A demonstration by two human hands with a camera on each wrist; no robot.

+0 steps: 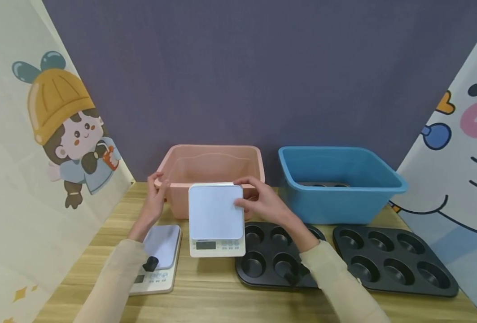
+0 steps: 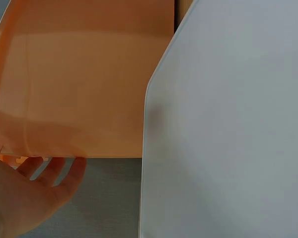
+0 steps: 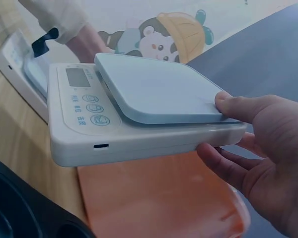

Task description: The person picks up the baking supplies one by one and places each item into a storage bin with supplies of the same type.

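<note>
A white kitchen scale with a pale platform is tilted up in front of the pink bin. My right hand grips its right edge, thumb over the platform and fingers beneath, as the right wrist view shows with the scale raised. My left hand holds the pink bin at its front left corner. In the left wrist view the fingers of that hand meet the bin's edge, and the scale fills the right side. A second scale lies on the table below my left hand.
A blue bin stands right of the pink one, with a dark muffin pan partly visible inside. Two black muffin pans, one under my right forearm and one farther right, lie on the wooden table. Cloth walls surround it.
</note>
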